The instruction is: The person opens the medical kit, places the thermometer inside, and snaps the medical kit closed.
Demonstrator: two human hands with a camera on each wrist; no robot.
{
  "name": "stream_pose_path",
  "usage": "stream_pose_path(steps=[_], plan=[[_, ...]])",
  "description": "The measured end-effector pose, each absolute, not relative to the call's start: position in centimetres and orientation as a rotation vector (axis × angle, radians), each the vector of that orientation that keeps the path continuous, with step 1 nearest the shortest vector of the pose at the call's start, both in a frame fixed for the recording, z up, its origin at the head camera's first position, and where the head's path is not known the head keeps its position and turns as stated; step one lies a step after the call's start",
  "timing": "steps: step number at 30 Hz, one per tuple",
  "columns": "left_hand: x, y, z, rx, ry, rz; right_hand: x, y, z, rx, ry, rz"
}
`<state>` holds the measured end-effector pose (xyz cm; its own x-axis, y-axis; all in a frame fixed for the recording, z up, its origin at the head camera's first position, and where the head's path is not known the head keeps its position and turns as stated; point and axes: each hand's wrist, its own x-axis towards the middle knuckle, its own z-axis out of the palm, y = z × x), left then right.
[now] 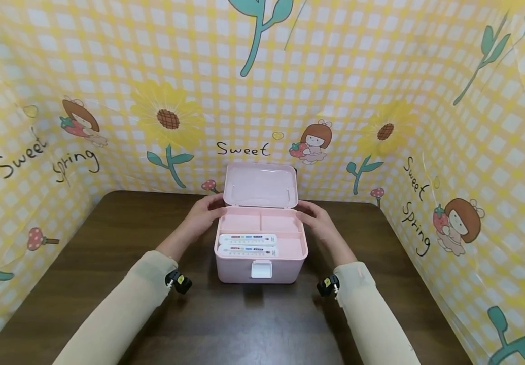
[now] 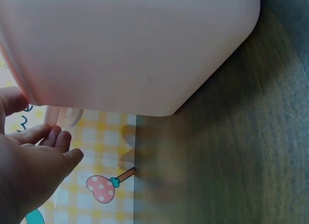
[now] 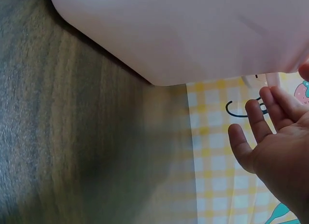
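Observation:
A pale pink lidded box [image 1: 239, 270] stands on the table with its lid [image 1: 260, 185] raised at the back. Two white strips with coloured printing [image 1: 247, 245] lie in its front part, and dividers form compartments behind them. My left hand [image 1: 204, 214] is at the box's back left corner, thumb at the rim, index fingertip by the lid's lower edge. At the opposite back corner my right hand [image 1: 318, 221] mirrors it, its thumb against the rim. The right wrist view shows that hand's fingers [image 3: 259, 122] loosely extended beside the lid.
A white latch [image 1: 261, 269] sits on the box's front. The dark wooden table [image 1: 189, 324] extends around it. Yellow checked cloth [image 1: 120, 66] with sunflowers and cartoon figures rises behind the table and along both sides. Small black devices are strapped at both wrists.

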<state>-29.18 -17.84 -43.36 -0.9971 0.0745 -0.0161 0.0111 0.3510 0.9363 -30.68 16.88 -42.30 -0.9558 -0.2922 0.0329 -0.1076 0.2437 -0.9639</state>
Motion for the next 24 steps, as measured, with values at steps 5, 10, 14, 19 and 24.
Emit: stream_pose_path(steps=[5, 10, 14, 19, 24], plan=[[-29.4, -17.8, -43.4, 0.132, 2.578, 1.798, -30.1, 16.5, -41.6, -0.421, 2.416, -1.806], [-29.5, -17.5, -43.6, 0.179, 2.578, 1.890, -30.0, 16.5, -41.4, -0.450, 2.468, -1.797], [-29.4, -17.4, -43.8, 0.195, 2.573, 1.940, -30.4, 16.7, -42.1, -0.477, 2.468, -1.829], [-29.2, -17.3, -43.9, 0.213, 2.574, 1.990, -31.4, 16.9, -44.0, -0.472, 2.532, -1.821], [-28.9, -17.2, -43.8, 0.230, 2.633, 1.975, -31.7, 16.9, -44.7, -0.474, 2.588, -1.825]])
